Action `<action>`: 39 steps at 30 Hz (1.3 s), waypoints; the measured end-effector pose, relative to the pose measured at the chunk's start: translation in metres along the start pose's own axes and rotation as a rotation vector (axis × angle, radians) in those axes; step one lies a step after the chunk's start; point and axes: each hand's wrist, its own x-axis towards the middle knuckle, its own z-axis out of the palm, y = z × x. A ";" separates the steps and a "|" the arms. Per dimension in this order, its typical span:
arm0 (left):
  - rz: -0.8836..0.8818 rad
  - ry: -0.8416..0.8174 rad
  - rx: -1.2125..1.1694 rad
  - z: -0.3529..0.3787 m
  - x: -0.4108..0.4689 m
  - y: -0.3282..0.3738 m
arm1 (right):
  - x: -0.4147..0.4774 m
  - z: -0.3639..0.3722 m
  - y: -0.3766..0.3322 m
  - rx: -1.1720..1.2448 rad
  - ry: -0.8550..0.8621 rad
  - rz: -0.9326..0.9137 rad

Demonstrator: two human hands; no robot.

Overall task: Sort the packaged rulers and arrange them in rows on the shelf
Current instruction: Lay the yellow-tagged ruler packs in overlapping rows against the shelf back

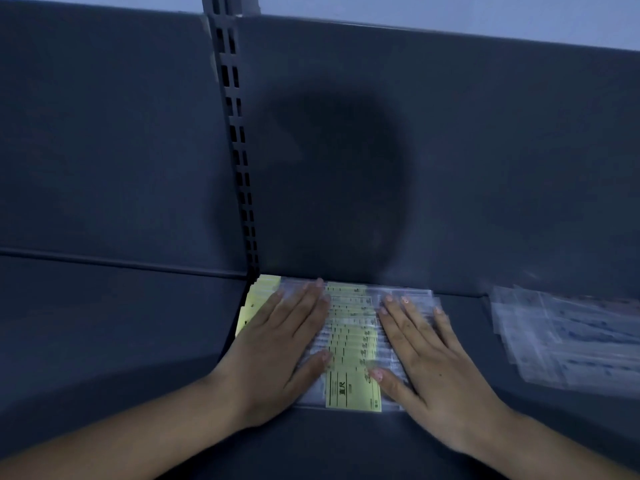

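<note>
The left hand (280,344) and right hand (440,358) are pressed flat, fingers spread, on the row of packaged rulers (349,341) at the foot of the slotted post (239,150), apparently being squared up, and the loose packets (568,341) well right of that post are probably to be gathered next.

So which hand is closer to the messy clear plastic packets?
Right. The right hand sits left of the messy clear plastic packets; the left hand is farther left.

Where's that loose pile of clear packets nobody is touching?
In the head view, the loose clear packets lie far right on the shelf, beyond the right hand, which rests with the left hand on the yellow-labelled ruler row.
</note>
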 end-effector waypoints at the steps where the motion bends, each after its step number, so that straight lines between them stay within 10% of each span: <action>1: 0.034 0.012 0.003 0.002 -0.002 0.000 | -0.002 0.000 0.001 -0.014 0.030 -0.021; 30: 0.121 0.051 0.173 0.010 -0.038 0.008 | -0.029 -0.006 0.006 -0.109 -0.016 -0.151; 39: 0.106 0.043 0.079 0.009 -0.044 0.012 | -0.025 -0.028 0.008 0.271 -0.113 -0.136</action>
